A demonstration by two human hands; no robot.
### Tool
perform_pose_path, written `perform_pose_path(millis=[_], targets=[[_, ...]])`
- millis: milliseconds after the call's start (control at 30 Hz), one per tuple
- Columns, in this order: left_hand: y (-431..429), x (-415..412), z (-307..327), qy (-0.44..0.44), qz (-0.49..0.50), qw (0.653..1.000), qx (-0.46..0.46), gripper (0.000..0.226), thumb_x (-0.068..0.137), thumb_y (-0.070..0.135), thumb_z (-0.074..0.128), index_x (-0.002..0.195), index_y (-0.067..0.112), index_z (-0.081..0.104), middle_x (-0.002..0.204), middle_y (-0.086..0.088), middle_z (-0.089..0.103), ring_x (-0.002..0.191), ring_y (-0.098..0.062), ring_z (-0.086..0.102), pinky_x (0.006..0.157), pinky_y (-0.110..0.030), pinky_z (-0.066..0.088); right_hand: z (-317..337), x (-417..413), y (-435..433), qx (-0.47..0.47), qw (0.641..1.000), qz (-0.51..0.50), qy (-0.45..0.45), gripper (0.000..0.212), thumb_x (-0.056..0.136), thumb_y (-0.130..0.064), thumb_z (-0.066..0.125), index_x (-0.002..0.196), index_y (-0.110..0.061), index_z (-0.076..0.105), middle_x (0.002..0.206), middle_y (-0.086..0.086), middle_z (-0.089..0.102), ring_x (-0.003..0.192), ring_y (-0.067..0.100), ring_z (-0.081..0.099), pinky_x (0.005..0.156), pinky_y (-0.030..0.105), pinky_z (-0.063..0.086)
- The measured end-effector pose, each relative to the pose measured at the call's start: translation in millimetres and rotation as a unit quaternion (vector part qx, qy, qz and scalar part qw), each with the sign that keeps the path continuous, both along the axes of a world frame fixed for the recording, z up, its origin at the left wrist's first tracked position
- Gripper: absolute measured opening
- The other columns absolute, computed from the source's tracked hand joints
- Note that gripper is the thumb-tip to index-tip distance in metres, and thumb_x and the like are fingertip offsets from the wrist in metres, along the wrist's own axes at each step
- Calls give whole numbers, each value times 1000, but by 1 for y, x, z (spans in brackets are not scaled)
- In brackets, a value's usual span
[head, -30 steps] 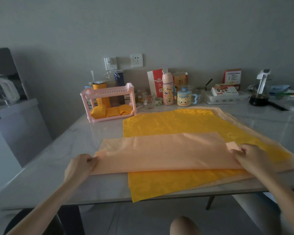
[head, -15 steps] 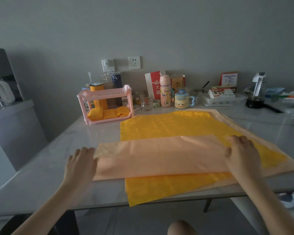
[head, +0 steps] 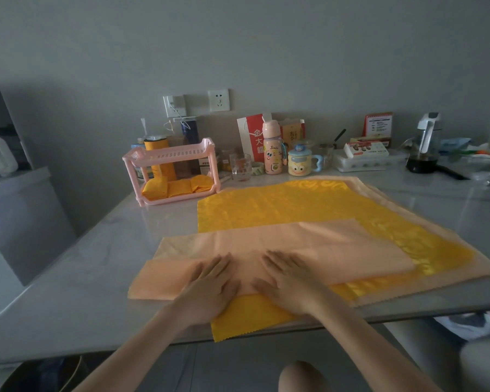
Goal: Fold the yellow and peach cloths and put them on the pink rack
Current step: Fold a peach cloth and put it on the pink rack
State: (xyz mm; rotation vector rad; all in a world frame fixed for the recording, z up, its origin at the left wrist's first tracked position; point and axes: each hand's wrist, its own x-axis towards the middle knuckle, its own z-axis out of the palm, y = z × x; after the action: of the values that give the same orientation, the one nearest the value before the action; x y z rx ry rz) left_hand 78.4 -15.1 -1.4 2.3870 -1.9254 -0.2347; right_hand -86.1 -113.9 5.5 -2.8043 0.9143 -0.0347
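Note:
A peach cloth (head: 280, 244), folded into a long strip, lies across a spread yellow cloth (head: 289, 205) on the grey table (head: 68, 278). Another peach cloth (head: 475, 267) shows under the yellow one at its right edge. My left hand (head: 210, 284) and my right hand (head: 289, 281) press flat on the strip's middle, side by side with straight fingers. The pink rack (head: 170, 157) stands at the back left, with several folded yellow cloths (head: 176, 186) on its lower shelf.
Along the back wall stand a glass (head: 239, 166), a pink bottle (head: 272, 148), a cartoon mug (head: 300, 162), a red bag (head: 252, 137), boxes (head: 365, 149) and a dark pot (head: 423, 154). A yellow corner (head: 229, 329) overhangs the table's front edge. A cabinet (head: 14, 216) stands left.
Both hands have moved in from the strip's two ends to its middle and now lie flat on it. The strip has been folded narrower and sits nearer the front edge.

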Motion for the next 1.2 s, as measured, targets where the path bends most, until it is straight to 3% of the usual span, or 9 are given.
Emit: perform_pose_path(millis=[67,167,233,333,733,900,967,1067,1200], targets=[[4,4,1,5,20,1000,9,86,77,74,-5,148,26,-6,155,9,-14,142,-8,-12,116,-33,-8,0,-6,-4,-3,1000,-9,4,129,41,-81,-24,150,-16,-1,158,0,-6,144,13,-6,115,32,-4],[14,18,1,10,33,999,13,128,38,89,-27,148,27,-7,151,15,-16,142,-7,-13,115,-32,-9,1,-17,-10,2,1000,-16,8,122,48,-80,-18,150,-15,-3,157,-1,-9,144,11,-9,115,31,-6],[18,28,-2,9,47,999,14,106,60,86,-15,147,26,-8,150,14,-17,141,-6,-14,115,-32,-9,1,-25,-14,-2,1000,-19,15,124,46,-82,-21,150,-16,-4,157,-1,-10,144,11,-10,115,31,-6],[27,40,-1,-11,72,997,18,60,97,49,11,147,23,-8,154,7,-16,142,-7,-13,116,-32,-8,1,-36,-21,-2,999,-32,24,126,45,-84,-22,150,-16,-5,157,0,-11,144,11,-10,115,31,-5],[56,71,-2,-14,133,991,17,58,99,44,16,147,23,-8,155,7,-12,142,-7,-11,115,-30,-6,8,-87,-40,15,993,-109,32,145,26,-90,-30,149,-17,-6,157,-2,-11,143,10,-9,113,25,-5],[57,75,2,-12,118,992,44,56,99,42,14,146,22,-10,155,6,-15,142,-7,-11,115,-29,-6,9,-109,-48,-5,990,-135,39,116,56,-84,-22,149,-16,-7,157,-1,-12,143,10,-10,114,26,-5],[56,79,0,-12,114,992,49,57,99,42,14,146,21,-11,155,6,-15,142,-7,-11,115,-29,-6,11,-117,-50,-6,989,-143,50,134,38,-88,-30,149,-16,-7,157,-2,-12,143,10,-10,114,27,-5],[56,85,2,16,111,992,59,77,87,67,10,146,22,-10,154,8,-15,142,-5,-10,115,-28,-5,14,-126,-52,10,987,-148,55,146,24,-92,-29,148,-18,-10,156,-3,-14,143,11,-11,114,27,-4],[62,94,18,112,87,986,82,136,28,102,18,143,33,-7,141,23,-12,139,-2,-4,115,-27,-4,22,-133,-56,61,987,-127,75,154,19,-102,-4,148,-18,-14,155,-4,-19,143,13,-10,115,30,1]])
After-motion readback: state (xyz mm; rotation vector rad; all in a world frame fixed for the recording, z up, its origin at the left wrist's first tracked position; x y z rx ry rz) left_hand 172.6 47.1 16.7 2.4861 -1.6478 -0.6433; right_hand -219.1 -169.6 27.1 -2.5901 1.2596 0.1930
